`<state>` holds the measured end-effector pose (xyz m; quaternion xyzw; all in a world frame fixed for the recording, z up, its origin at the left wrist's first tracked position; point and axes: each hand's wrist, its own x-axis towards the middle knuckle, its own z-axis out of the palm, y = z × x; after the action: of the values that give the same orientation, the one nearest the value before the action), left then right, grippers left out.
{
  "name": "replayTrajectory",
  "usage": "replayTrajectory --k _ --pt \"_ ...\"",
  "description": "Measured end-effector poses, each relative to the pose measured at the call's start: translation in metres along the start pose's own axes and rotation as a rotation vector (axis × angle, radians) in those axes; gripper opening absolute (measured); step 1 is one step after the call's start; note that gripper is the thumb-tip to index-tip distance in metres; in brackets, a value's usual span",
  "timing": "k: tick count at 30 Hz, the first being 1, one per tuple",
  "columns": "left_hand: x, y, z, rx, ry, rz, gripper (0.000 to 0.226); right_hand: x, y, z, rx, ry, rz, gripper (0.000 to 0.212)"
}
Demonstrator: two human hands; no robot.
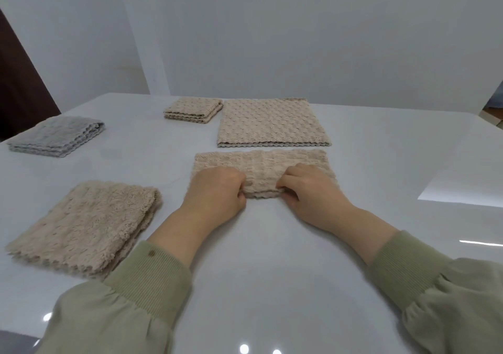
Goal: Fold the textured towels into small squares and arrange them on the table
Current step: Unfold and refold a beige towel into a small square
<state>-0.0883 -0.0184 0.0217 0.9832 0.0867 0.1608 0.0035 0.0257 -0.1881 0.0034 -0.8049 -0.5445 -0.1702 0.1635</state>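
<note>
Beige towel (261, 168) lying long axis left-right, left hand (217, 193) and right hand (310, 190) both pinching its near edge

Both hands, the left hand (217, 190) and the right hand (310, 190), pinch the near edge of a beige towel (261, 166) in the middle of the white worktop (272, 272).
</note>
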Motion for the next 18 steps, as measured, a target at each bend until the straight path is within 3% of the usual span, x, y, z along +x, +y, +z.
replayTrajectory --k 4,8,13,18 --pt "0.000 -0.009 -0.001 0.042 -0.022 -0.028 0.005 0.013 -0.004 0.008 -0.028 0.038 -0.009 0.009" --pt "-0.002 -0.009 0.007 -0.094 0.096 0.068 0.013 0.015 -0.004 0.010 0.015 0.079 0.005 0.032" --pt "-0.001 -0.001 0.016 -0.148 0.146 0.167 0.010 0.001 0.006 0.002 -0.023 0.104 0.019 0.014" --pt "-0.001 -0.005 0.016 -0.197 0.180 0.226 0.005 -0.005 0.019 -0.004 -0.014 0.122 0.073 0.022"
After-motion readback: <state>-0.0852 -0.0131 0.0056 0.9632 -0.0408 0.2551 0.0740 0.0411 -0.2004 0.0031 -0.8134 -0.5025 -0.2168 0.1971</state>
